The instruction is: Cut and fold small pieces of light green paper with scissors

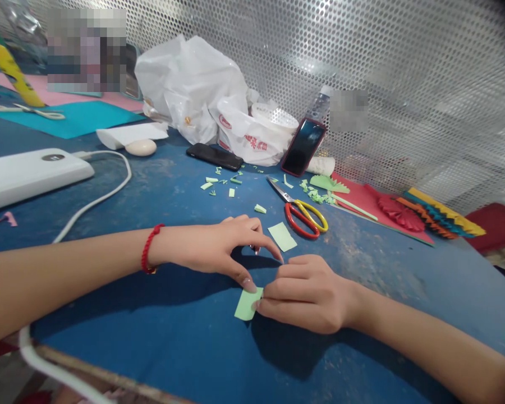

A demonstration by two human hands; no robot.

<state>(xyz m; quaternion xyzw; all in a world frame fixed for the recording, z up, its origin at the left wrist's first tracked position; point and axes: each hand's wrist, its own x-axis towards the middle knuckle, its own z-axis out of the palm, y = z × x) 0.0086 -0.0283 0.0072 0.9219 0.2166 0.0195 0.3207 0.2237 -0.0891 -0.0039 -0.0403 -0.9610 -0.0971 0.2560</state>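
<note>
A small light green paper piece (246, 306) lies on the blue table near its front edge. My left hand (223, 244), with a red bracelet at the wrist, has its fingers apart, and the thumb tip touches the top of that piece. Curled at the piece's right edge, my right hand (305, 292) pinches it between thumb and fingers. Just behind the hands lies a second light green paper piece (283, 236). Scissors (305, 219) with one red and one yellow handle rest beyond it, their blades partly spread. Small green scraps (232, 192) are scattered behind my left hand.
A white power bank (33, 171) with a cable is at the left. White plastic bags (189, 84), a black phone (214, 156) and an upright phone (303, 147) stand or lie at the back. Red paper (362, 196) and folded paper fans are at the right.
</note>
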